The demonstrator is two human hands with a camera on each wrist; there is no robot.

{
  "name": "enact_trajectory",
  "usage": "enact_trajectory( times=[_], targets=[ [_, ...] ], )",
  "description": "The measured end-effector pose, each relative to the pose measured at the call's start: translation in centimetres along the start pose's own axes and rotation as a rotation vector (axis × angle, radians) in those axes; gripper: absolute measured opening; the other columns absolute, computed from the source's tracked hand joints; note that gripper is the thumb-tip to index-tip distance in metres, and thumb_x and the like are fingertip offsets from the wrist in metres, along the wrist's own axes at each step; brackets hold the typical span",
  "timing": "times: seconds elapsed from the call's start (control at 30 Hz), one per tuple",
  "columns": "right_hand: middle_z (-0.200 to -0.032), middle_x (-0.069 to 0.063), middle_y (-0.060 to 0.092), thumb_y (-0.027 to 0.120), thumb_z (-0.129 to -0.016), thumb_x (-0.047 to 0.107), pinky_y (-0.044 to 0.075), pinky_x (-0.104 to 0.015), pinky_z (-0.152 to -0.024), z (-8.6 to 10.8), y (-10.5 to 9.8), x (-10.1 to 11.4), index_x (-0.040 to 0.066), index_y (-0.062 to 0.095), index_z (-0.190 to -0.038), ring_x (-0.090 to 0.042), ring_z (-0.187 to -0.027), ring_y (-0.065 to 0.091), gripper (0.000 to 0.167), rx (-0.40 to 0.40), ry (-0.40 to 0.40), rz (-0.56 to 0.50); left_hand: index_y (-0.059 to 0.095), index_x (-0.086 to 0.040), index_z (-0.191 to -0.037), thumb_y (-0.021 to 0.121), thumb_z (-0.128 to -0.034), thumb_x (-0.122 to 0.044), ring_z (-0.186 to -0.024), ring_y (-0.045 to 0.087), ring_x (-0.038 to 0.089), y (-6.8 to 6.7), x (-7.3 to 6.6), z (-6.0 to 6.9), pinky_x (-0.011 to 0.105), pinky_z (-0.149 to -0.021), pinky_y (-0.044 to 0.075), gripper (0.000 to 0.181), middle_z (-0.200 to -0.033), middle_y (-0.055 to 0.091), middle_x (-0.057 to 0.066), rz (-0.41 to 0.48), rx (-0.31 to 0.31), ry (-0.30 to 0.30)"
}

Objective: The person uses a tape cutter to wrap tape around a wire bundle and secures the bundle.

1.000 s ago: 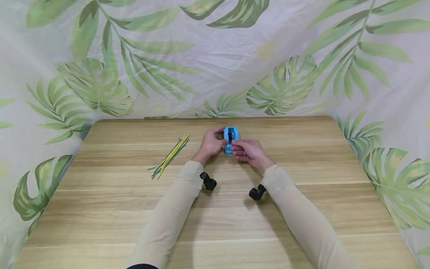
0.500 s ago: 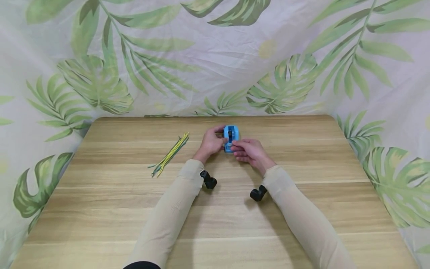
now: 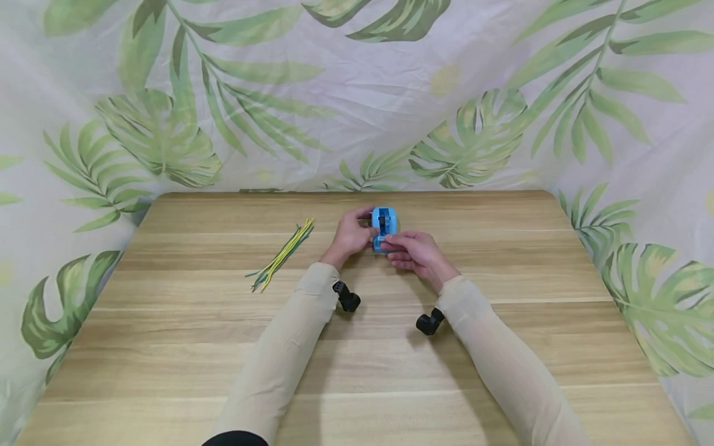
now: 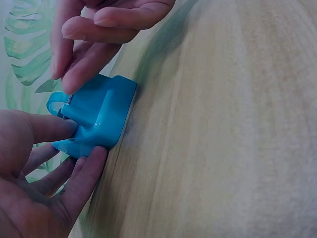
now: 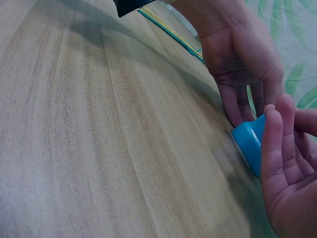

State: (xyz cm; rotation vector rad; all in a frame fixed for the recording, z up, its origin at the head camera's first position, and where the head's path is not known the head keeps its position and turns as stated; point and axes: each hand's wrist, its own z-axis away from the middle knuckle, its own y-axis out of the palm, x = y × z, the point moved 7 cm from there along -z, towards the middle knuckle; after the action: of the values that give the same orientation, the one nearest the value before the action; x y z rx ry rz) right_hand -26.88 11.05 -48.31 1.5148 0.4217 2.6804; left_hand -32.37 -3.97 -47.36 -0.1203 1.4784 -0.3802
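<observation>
While leafy cloth [image 3: 368, 93] backs the wooden table [image 3: 379, 365], the left hand [image 3: 351, 238] grips a dispenser [image 3: 383, 223], right hand's [image 3: 418, 252] grasp unclear.

From the head we look forward and down across the table [image 3: 357, 371], farthest back; from each wrist we look close, both sharing the blue tape dispenser [image 4: 111, 111] — left of the left frame, right of the right.

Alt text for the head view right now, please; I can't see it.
The left hand holds a blue tape dispenser on a wooden table, with the right hand at its near end. Thin yellow and green strips lie to the left; a leaf-print cloth hangs behind.
</observation>
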Motion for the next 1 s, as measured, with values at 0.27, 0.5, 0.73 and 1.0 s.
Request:
enact_trajectory(
  times=[0.27,0.5,0.73,1.0],
  targets=[
    [-0.085,-0.007,0.075,0.067,-0.097,0.007,0.060,-0.030,-0.069,-0.07,0.02,-0.11,-0.005,0.066,-0.115,-0.014,-0.068,0.071,0.022,-0.012,-0.024,-0.014,0.049,-0.005,-0.147,0.066,-0.0919,0.006,-0.109,0.061,0.030,0.06,-0.35,0.18,0.034,-0.070,0.060,0.059,-0.137,0.055,0.018,0.008,0.004,0.000],
    [-0.083,-0.008,0.075,0.066,-0.097,0.004,0.060,-0.031,-0.071,-0.07,0.04,-0.25,-0.008,0.064,-0.118,-0.015,-0.071,0.072,0.024,-0.015,-0.032,-0.032,0.051,-0.005,-0.147,0.067,-0.0914,0.007,-0.108,0.062,0.030,0.06,-0.44,0.14,0.034,-0.070,0.060,0.059,-0.137,0.055,0.018,0.003,-0.005,0.002],
    [-0.084,-0.009,0.075,0.064,-0.098,0.002,0.060,-0.031,-0.073,0.00,-0.03,-0.44,-0.009,0.063,-0.118,-0.017,-0.076,0.073,0.023,-0.018,-0.027,-0.060,0.051,-0.007,-0.147,0.067,-0.0922,0.006,-0.108,0.061,0.027,0.06,-0.26,0.07,0.033,-0.069,0.060,0.059,-0.137,0.055,0.017,-0.008,-0.003,0.000],
    [-0.084,-0.010,0.074,0.062,-0.099,0.001,0.060,-0.030,-0.073,0.17,0.04,-0.76,-0.006,0.063,-0.114,-0.016,-0.077,0.073,0.017,-0.001,-0.007,-0.103,0.051,-0.007,-0.147,0.067,-0.0923,0.005,-0.105,0.061,0.027,-0.02,-0.08,0.16,0.033,-0.068,0.060,0.058,-0.136,0.055,0.017,-0.015,-0.004,-0.002]
  ],
)
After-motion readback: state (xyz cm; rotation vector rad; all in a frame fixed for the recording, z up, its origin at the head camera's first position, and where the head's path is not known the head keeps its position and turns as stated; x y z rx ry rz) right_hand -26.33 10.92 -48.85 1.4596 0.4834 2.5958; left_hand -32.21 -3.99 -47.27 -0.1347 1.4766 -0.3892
